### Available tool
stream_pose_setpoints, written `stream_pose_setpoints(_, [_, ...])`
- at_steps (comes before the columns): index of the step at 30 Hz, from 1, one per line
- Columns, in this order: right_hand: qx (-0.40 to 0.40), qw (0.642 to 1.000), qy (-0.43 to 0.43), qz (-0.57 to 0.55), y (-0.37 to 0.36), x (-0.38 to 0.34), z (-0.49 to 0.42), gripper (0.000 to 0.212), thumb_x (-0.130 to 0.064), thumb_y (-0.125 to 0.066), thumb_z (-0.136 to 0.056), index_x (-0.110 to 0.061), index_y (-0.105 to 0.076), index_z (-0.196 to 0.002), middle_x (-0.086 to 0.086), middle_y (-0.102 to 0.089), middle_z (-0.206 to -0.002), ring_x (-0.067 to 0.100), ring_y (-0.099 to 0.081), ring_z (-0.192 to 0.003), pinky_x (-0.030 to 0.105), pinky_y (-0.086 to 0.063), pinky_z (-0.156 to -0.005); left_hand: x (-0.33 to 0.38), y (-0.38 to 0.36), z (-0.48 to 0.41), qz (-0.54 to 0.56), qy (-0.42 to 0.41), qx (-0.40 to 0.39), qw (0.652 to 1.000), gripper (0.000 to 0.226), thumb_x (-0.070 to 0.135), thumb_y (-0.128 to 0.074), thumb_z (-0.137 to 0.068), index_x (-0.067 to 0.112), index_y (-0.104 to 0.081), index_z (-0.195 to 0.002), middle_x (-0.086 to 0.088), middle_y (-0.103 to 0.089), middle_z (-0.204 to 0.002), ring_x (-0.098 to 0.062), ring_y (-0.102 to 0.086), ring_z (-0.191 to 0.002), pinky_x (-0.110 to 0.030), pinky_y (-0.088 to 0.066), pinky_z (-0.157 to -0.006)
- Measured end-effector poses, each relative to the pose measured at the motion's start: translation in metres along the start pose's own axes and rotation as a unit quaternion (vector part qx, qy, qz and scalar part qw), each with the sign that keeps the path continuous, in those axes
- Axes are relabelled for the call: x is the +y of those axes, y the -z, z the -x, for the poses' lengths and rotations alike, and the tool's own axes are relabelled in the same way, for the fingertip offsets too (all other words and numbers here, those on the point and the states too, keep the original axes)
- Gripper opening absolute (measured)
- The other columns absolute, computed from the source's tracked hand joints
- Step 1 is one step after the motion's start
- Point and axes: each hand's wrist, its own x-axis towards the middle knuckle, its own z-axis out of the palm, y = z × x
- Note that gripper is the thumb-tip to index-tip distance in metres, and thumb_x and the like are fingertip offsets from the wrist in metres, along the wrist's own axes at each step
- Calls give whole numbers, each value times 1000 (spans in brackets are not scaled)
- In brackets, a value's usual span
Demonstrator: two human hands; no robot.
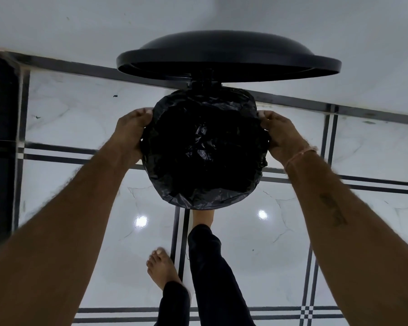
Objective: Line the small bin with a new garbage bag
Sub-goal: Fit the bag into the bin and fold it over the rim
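Observation:
A round black pedal bin stands on the floor in front of me, its lid (229, 55) raised and tilted back against the wall. A black garbage bag (204, 149) sits inside it, crumpled in the middle, with its edge folded out over the whole rim. My left hand (132, 132) grips the bag's folded edge on the rim's left side. My right hand (282, 135) grips the folded edge on the right side, fingers curled over it. The bin's body is hidden under the bag.
White glossy floor tiles (245, 243) with dark stripe borders surround the bin. A white wall (80, 27) rises behind it, and a dark vertical edge (0, 137) stands at far left. My right foot (203, 217) reaches under the bin's front; my left foot (161, 267) stands behind.

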Motion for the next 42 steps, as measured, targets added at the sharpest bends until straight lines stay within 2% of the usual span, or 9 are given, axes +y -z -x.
stream_pose_setpoints(3, [-15, 999, 24, 29, -7, -4, 0, 46, -50, -55, -103, -10, -75, -113, 1, -79, -98, 13, -77, -84, 27, -61, -67, 10, -10, 1, -37, -51, -16, 998, 30, 41, -58, -103, 17, -66, -88, 9, -65, -74, -1, -65, -63, -15, -52, -52])
stream_pose_setpoints(6, [-25, 999, 2, 24, -15, -10, -9, 48, -51, -73, -91, -10, -76, -115, 10, -81, -107, 27, -79, -98, 40, -64, -86, 19, -19, -6, -91, -77, -34, 992, 31, 38, -67, -98, 18, -61, -75, 14, -65, -57, 3, -65, -53, -11, -47, -47])
stream_pose_setpoints(15, [-73, 997, 24, 16, -11, -19, -33, 13, -22, -67, -100, -13, -72, -91, 2, -77, -81, 16, -75, -73, 31, -62, -70, 32, -13, -34, -93, 38, -58, 993, 19, 35, -70, -92, 18, -75, -98, -2, -76, -98, -17, -75, -83, -30, -57, -74])
stream_pose_setpoints(19, [-106, 993, 52, 25, -10, -18, -33, 24, -30, -58, -105, -11, -71, -96, 2, -76, -88, 18, -72, -84, 30, -62, -75, 34, -12, -35, -97, 55, -65, 992, 26, 37, -70, -94, 15, -74, -105, -4, -76, -99, -16, -76, -81, -30, -58, -72])
stream_pose_setpoints(23, [-150, 989, -1, 5, -14, -23, -29, 57, -48, -68, -94, -2, -70, -127, 16, -76, -119, 28, -75, -104, 35, -62, -87, 37, -20, -33, -70, 28, -80, 994, 22, 37, -67, -95, 16, -74, -98, 0, -79, -88, -13, -77, -78, -25, -58, -69])
stream_pose_setpoints(30, [-123, 990, -55, 35, -20, -34, -45, 34, -31, -77, -92, -3, -73, -112, 10, -77, -98, 22, -75, -80, 33, -65, -70, 45, -32, -37, -103, 36, -68, 992, 18, 31, -77, -88, 14, -76, -95, -1, -80, -81, -15, -78, -72, -25, -60, -64])
stream_pose_setpoints(34, [-122, 992, 13, 31, -20, -30, -56, 13, -21, -72, -96, -9, -72, -101, 12, -72, -96, 23, -71, -78, 36, -65, -68, 44, -37, -43, -113, 52, -47, 991, 12, 26, -76, -89, 14, -76, -92, -3, -77, -76, -16, -75, -62, -26, -60, -56])
stream_pose_setpoints(37, [-153, 985, 64, 44, -15, -24, -59, 24, -29, -66, -101, -6, -72, -103, 13, -73, -98, 22, -73, -81, 34, -63, -74, 42, -33, -47, -120, 32, -64, 990, 9, 23, -75, -90, 14, -76, -92, -2, -75, -78, -15, -73, -66, -25, -59, -59])
stream_pose_setpoints(42, [-219, 972, 66, 50, -9, -27, -42, 55, -47, -66, -93, 4, -70, -115, 14, -74, -106, 22, -75, -94, 33, -62, -86, 41, -19, -49, -118, -16, -118, 986, 47, 45, -62, -98, 8, -71, -126, -8, -77, -110, -23, -75, -102, -31, -60, -81])
